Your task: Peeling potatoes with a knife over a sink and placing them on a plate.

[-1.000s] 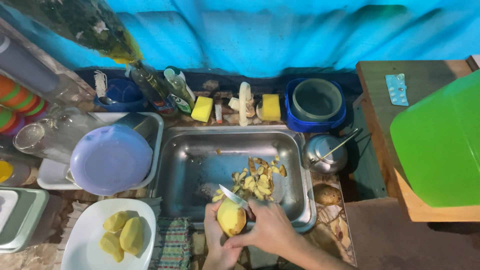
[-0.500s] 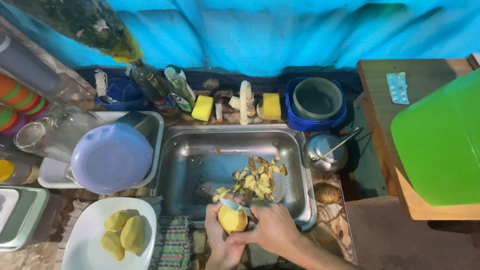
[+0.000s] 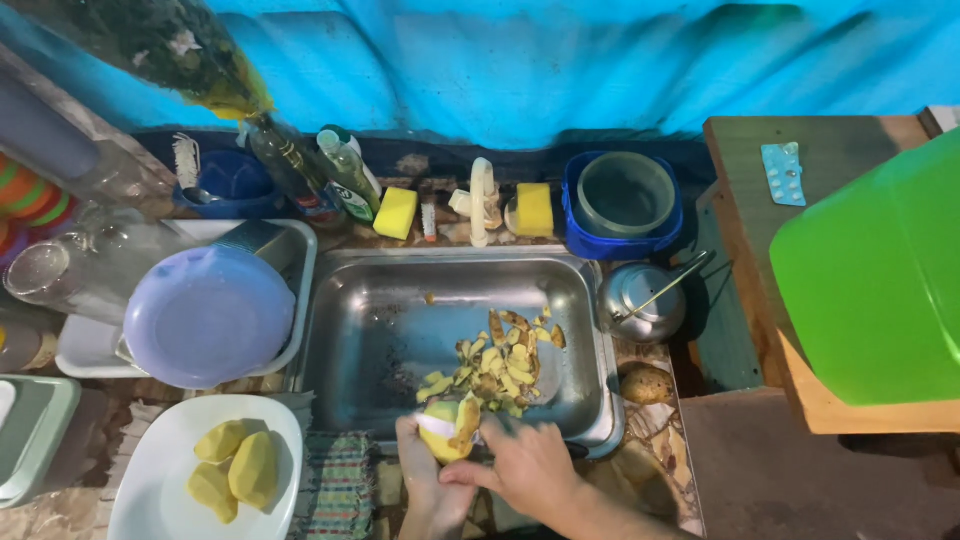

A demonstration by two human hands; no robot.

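My left hand [image 3: 428, 480] holds a half-peeled yellow potato [image 3: 447, 428] over the near rim of the steel sink [image 3: 370, 330]. My right hand [image 3: 528, 466] is closed on a peeling tool whose blade is mostly hidden against the potato; a strip of peel hangs off the potato's right side. A pile of potato peels [image 3: 497, 365] lies in the sink just beyond my hands. Three peeled potatoes [image 3: 235, 468] rest on a white plate [image 3: 160, 480] at the lower left.
An unpeeled potato [image 3: 647, 383] and a small metal kettle [image 3: 640, 300] sit right of the sink. Behind it are yellow sponges [image 3: 396, 212], bottles [image 3: 345, 172] and a blue tub with a bowl [image 3: 624, 196]. A blue-lilac plate [image 3: 208, 315] lies left, a green container [image 3: 870, 270] right.
My right hand has slid down and to the right along the potato, pulling a strip of peel loose. The potato has stayed over the sink's near rim.
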